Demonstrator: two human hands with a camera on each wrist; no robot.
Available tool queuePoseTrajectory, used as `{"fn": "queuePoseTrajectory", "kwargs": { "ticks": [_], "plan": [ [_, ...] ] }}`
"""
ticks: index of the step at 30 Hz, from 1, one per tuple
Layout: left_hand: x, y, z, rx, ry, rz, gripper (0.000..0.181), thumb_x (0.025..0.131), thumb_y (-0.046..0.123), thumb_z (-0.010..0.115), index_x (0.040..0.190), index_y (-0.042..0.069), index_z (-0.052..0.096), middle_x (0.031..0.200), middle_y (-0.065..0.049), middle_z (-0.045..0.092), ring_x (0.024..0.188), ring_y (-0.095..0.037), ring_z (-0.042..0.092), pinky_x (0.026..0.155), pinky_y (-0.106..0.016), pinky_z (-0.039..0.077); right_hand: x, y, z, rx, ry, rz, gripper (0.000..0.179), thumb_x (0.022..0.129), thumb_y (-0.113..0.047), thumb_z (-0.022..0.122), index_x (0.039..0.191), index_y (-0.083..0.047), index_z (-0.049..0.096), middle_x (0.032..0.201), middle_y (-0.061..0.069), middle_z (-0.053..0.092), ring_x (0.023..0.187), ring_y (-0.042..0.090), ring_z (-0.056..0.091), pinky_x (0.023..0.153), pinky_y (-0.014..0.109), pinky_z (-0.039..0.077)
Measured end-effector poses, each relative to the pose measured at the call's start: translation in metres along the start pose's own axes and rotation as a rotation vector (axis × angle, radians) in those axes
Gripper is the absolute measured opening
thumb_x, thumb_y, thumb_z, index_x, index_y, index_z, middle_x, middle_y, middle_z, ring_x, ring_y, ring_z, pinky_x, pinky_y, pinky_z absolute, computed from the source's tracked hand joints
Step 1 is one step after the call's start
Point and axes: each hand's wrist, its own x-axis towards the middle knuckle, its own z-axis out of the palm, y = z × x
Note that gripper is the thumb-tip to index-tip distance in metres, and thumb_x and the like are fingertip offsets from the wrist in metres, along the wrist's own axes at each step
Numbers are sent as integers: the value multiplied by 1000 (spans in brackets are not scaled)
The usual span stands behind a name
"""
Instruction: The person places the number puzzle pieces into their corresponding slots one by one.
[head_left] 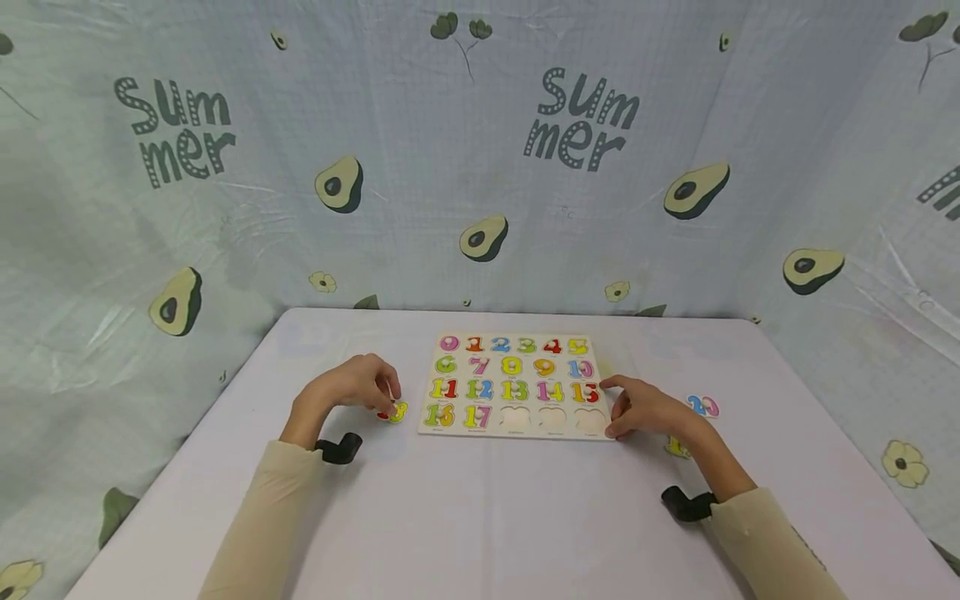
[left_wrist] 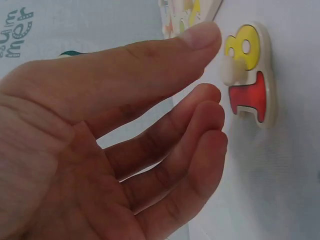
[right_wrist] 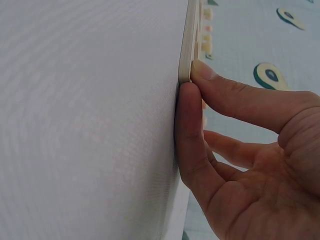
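Note:
On the white table lies a wooden number puzzle board, with numbers 0 to 17 in place and three bare recesses at the right of its bottom row. My left hand is just left of the board, over an 18 piece with a red 1 and a yellow 8. In the left wrist view, its thumb and fingers are spread around the piece's white knob, apart from it. My right hand holds the board's near right corner between thumb and a finger; another finger touches the right edge.
Right of the board lies a blue and pink 20 piece. A yellowish number piece is partly hidden by the right forearm. A printed cloth hangs behind the table. Each wrist carries a black strap mount.

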Motion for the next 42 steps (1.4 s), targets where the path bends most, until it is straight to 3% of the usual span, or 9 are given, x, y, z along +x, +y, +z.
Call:
{"fn": "queuePoseTrajectory", "kwargs": {
  "ticks": [11, 32, 42],
  "plan": [
    [5, -9, 8, -17, -16, -5, 10, 83, 7, 82, 88, 8, 74, 80, -3, 69, 68, -14, 58, 64, -27, 46, 0, 3, 2, -4, 3, 0, 81, 82, -10, 84, 150, 1, 42, 89, 9, 58, 75, 19, 59, 71, 31, 51],
    [5, -1, 10, -1, 2, -10, 6, 85, 6, 80, 87, 7, 75, 82, -3, 70, 71, -15, 59, 67, -27, 48, 2, 4, 2, -3, 5, -3, 81, 82, -10, 84, 150, 2, 42, 89, 8, 57, 74, 19, 59, 70, 30, 52],
    [5, 8, 8, -41, 53, 69, 3, 86, 10, 79, 89, 9, 77, 80, -2, 72, 72, -15, 61, 70, -29, 50, 1, 2, 1, 1, 3, 8, 81, 83, -10, 84, 150, 1, 41, 89, 9, 57, 74, 19, 60, 71, 30, 53]
  ]
}}
